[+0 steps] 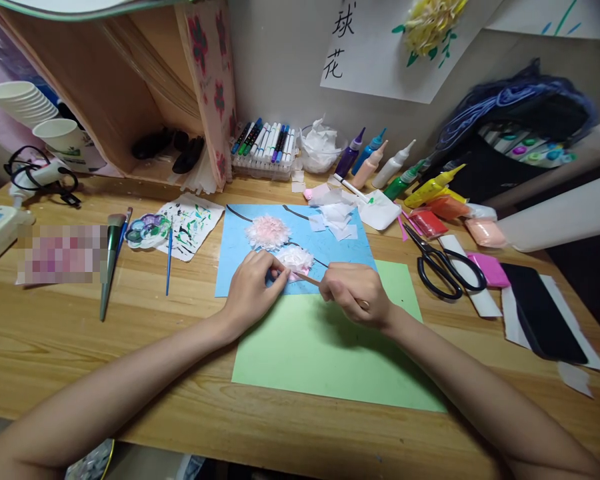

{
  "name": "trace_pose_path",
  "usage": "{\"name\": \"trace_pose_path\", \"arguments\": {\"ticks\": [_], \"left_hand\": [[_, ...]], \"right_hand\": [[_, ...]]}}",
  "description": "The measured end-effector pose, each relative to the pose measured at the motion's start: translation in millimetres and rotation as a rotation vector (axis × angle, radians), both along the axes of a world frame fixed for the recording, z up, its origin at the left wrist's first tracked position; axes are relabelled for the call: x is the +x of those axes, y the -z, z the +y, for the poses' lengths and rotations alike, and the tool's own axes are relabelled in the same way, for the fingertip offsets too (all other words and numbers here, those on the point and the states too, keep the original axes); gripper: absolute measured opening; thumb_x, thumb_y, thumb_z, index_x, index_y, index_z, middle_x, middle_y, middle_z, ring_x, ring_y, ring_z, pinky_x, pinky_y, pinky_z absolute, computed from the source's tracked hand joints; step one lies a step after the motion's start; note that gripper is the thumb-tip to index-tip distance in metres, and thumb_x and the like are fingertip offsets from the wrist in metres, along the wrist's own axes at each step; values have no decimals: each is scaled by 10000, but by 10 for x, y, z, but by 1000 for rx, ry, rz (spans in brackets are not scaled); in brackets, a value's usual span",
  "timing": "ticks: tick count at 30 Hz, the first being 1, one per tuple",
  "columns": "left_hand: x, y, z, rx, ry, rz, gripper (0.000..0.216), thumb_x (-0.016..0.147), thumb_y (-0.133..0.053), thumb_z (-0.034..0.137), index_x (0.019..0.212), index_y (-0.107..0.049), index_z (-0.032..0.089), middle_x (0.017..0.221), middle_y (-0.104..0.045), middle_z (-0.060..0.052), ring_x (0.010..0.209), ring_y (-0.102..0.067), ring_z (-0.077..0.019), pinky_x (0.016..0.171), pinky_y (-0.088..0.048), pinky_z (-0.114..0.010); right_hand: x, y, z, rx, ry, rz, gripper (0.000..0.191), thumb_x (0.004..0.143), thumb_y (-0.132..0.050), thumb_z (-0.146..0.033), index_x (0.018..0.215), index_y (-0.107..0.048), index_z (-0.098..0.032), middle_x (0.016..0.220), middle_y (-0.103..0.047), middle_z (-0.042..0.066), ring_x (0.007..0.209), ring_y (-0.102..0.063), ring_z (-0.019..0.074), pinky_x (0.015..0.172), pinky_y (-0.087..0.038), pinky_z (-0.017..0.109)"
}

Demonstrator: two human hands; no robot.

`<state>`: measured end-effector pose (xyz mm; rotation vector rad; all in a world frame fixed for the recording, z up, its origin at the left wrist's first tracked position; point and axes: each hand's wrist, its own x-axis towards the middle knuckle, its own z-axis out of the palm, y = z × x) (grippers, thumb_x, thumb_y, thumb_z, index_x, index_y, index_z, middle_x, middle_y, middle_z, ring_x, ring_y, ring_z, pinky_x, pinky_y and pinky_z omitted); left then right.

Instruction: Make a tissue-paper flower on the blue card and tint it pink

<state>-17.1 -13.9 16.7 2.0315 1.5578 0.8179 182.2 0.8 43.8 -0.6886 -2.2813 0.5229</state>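
Working over the wooden desk (55, 333), you have the green sheet (320, 367) nearest you and the blue sheet (235, 257) lying over its far left part. Black scissors (433, 250) lie well apart on the right, not in use. Your left hand (255, 283) rests across the near edge of the blue sheet; your right hand (355, 290) is just beside it, to the right. Loose white tissue pieces (335, 217) pile up at the blue sheet's far right corner. Pink flower (268, 232), fluffy, sits on the far side of your left hand; white flower (296, 257), the one being worked on, is near and to the right of it, between your hands. Step in hand, as I judge it: working the slim brown stick (307, 279) at the white flower's near edge, maybe pressing or tucking paper. Next move calls for a light, controlled push with the right, sheet braced by the left, so nothing tears. Fingers: right ones curled closed in a fist round the stick, tip aimed left. Left thumb and forefinger nearly together by that tip, other fingers bent over the sheet; can't tell whether they pinch paper or stick, contact's too small to read.
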Motion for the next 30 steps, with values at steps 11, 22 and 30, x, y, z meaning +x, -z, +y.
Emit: {"name": "trace_pose_path", "arguments": {"ticks": [11,22,30], "left_hand": [[7,-20,-3,-34,-69,-73,151,909,-451,283,790,-476,194,813,-551,-13,812,-489,-161,738,-383,-297],[4,7,23,-117,-141,-112,144,927,-342,224,793,-394,211,847,-532,-28,852,-483,-179,778,-381,-318],[1,12,30,-106,-124,-91,142,927,-334,228,798,-390,213,842,-524,-26,846,-476,-181,777,-375,-319]], "right_hand": [[-67,29,41,17,45,27,453,968,-269,-245,574,-485,-187,489,-503,10,463,-436,114,506,-341,261],[-456,-230,354,-558,341,60,579,941,-296,-519,471,-375,-191,371,-412,-33,370,-437,79,461,-344,221],[-465,-303,433,-617,281,53,578,935,-345,-502,453,-386,-185,345,-395,-44,348,-416,71,446,-333,220]]}}
